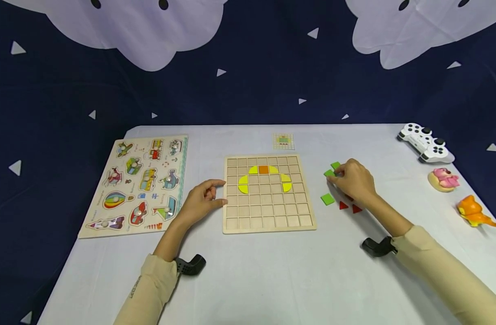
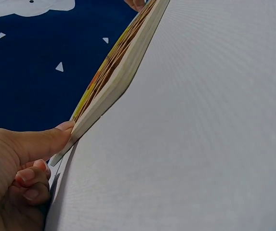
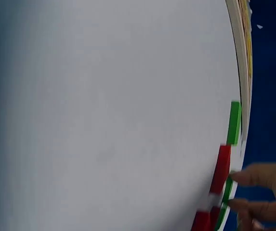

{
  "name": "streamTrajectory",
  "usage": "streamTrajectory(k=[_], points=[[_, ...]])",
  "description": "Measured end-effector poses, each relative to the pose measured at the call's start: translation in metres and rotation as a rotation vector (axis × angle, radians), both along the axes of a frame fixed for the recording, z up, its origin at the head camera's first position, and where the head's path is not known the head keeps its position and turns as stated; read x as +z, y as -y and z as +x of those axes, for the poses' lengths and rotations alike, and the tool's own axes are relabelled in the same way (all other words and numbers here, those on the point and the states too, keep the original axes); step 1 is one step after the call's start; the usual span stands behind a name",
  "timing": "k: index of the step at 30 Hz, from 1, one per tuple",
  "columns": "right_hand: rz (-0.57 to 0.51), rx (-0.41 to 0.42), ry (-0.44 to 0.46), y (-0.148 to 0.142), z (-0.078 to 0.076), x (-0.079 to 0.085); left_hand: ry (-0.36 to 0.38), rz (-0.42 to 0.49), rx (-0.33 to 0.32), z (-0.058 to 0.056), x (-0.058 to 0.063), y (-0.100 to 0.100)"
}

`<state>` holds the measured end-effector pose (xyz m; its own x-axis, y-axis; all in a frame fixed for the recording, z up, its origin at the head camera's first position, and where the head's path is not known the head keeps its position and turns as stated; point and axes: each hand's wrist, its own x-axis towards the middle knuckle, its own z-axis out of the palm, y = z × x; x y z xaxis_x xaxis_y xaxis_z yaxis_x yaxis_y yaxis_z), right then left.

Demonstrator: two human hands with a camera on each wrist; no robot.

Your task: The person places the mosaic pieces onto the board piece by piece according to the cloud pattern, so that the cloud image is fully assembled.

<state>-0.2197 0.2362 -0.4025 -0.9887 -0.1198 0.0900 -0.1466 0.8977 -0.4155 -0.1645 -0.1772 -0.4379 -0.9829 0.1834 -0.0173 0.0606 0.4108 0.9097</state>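
Observation:
A square wooden grid board (image 1: 268, 212) lies flat on the table. Set in its upper cells are an orange square tile (image 1: 263, 169) and several yellow curved tiles (image 1: 243, 184). At the board's left edge rests my left hand (image 1: 201, 201), its thumb and index finger touching the side some way apart. My right hand (image 1: 355, 180), right of the board, pinches a green square tile (image 3: 228, 188) between thumb and finger. Around it lie another green tile (image 1: 327, 199) and red triangular tiles (image 1: 357, 208); the hand hides part of this group.
Behind the board sits a small pattern card (image 1: 283, 141). A vehicle picture puzzle (image 1: 138, 185) lies on the left. Along the right side are a white game controller (image 1: 427, 143), a pink figure (image 1: 444, 179) and an orange toy (image 1: 473, 211). A dark patterned cloth hangs behind the table.

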Motion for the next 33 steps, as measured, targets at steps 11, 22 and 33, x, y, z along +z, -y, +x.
streamTrajectory(k=[11, 22, 33], points=[[0.009, 0.134, -0.053, -0.007, -0.010, -0.004, -0.008, 0.003, -0.015, -0.001, 0.000, -0.001], [-0.133, 0.254, -0.088, 0.027, -0.008, 0.000, -0.002, -0.001, -0.001, -0.001, -0.001, 0.000], [-0.179, 0.381, -0.065, 0.075, -0.004, 0.001, 0.004, -0.001, 0.000, 0.000, -0.001, 0.000]])
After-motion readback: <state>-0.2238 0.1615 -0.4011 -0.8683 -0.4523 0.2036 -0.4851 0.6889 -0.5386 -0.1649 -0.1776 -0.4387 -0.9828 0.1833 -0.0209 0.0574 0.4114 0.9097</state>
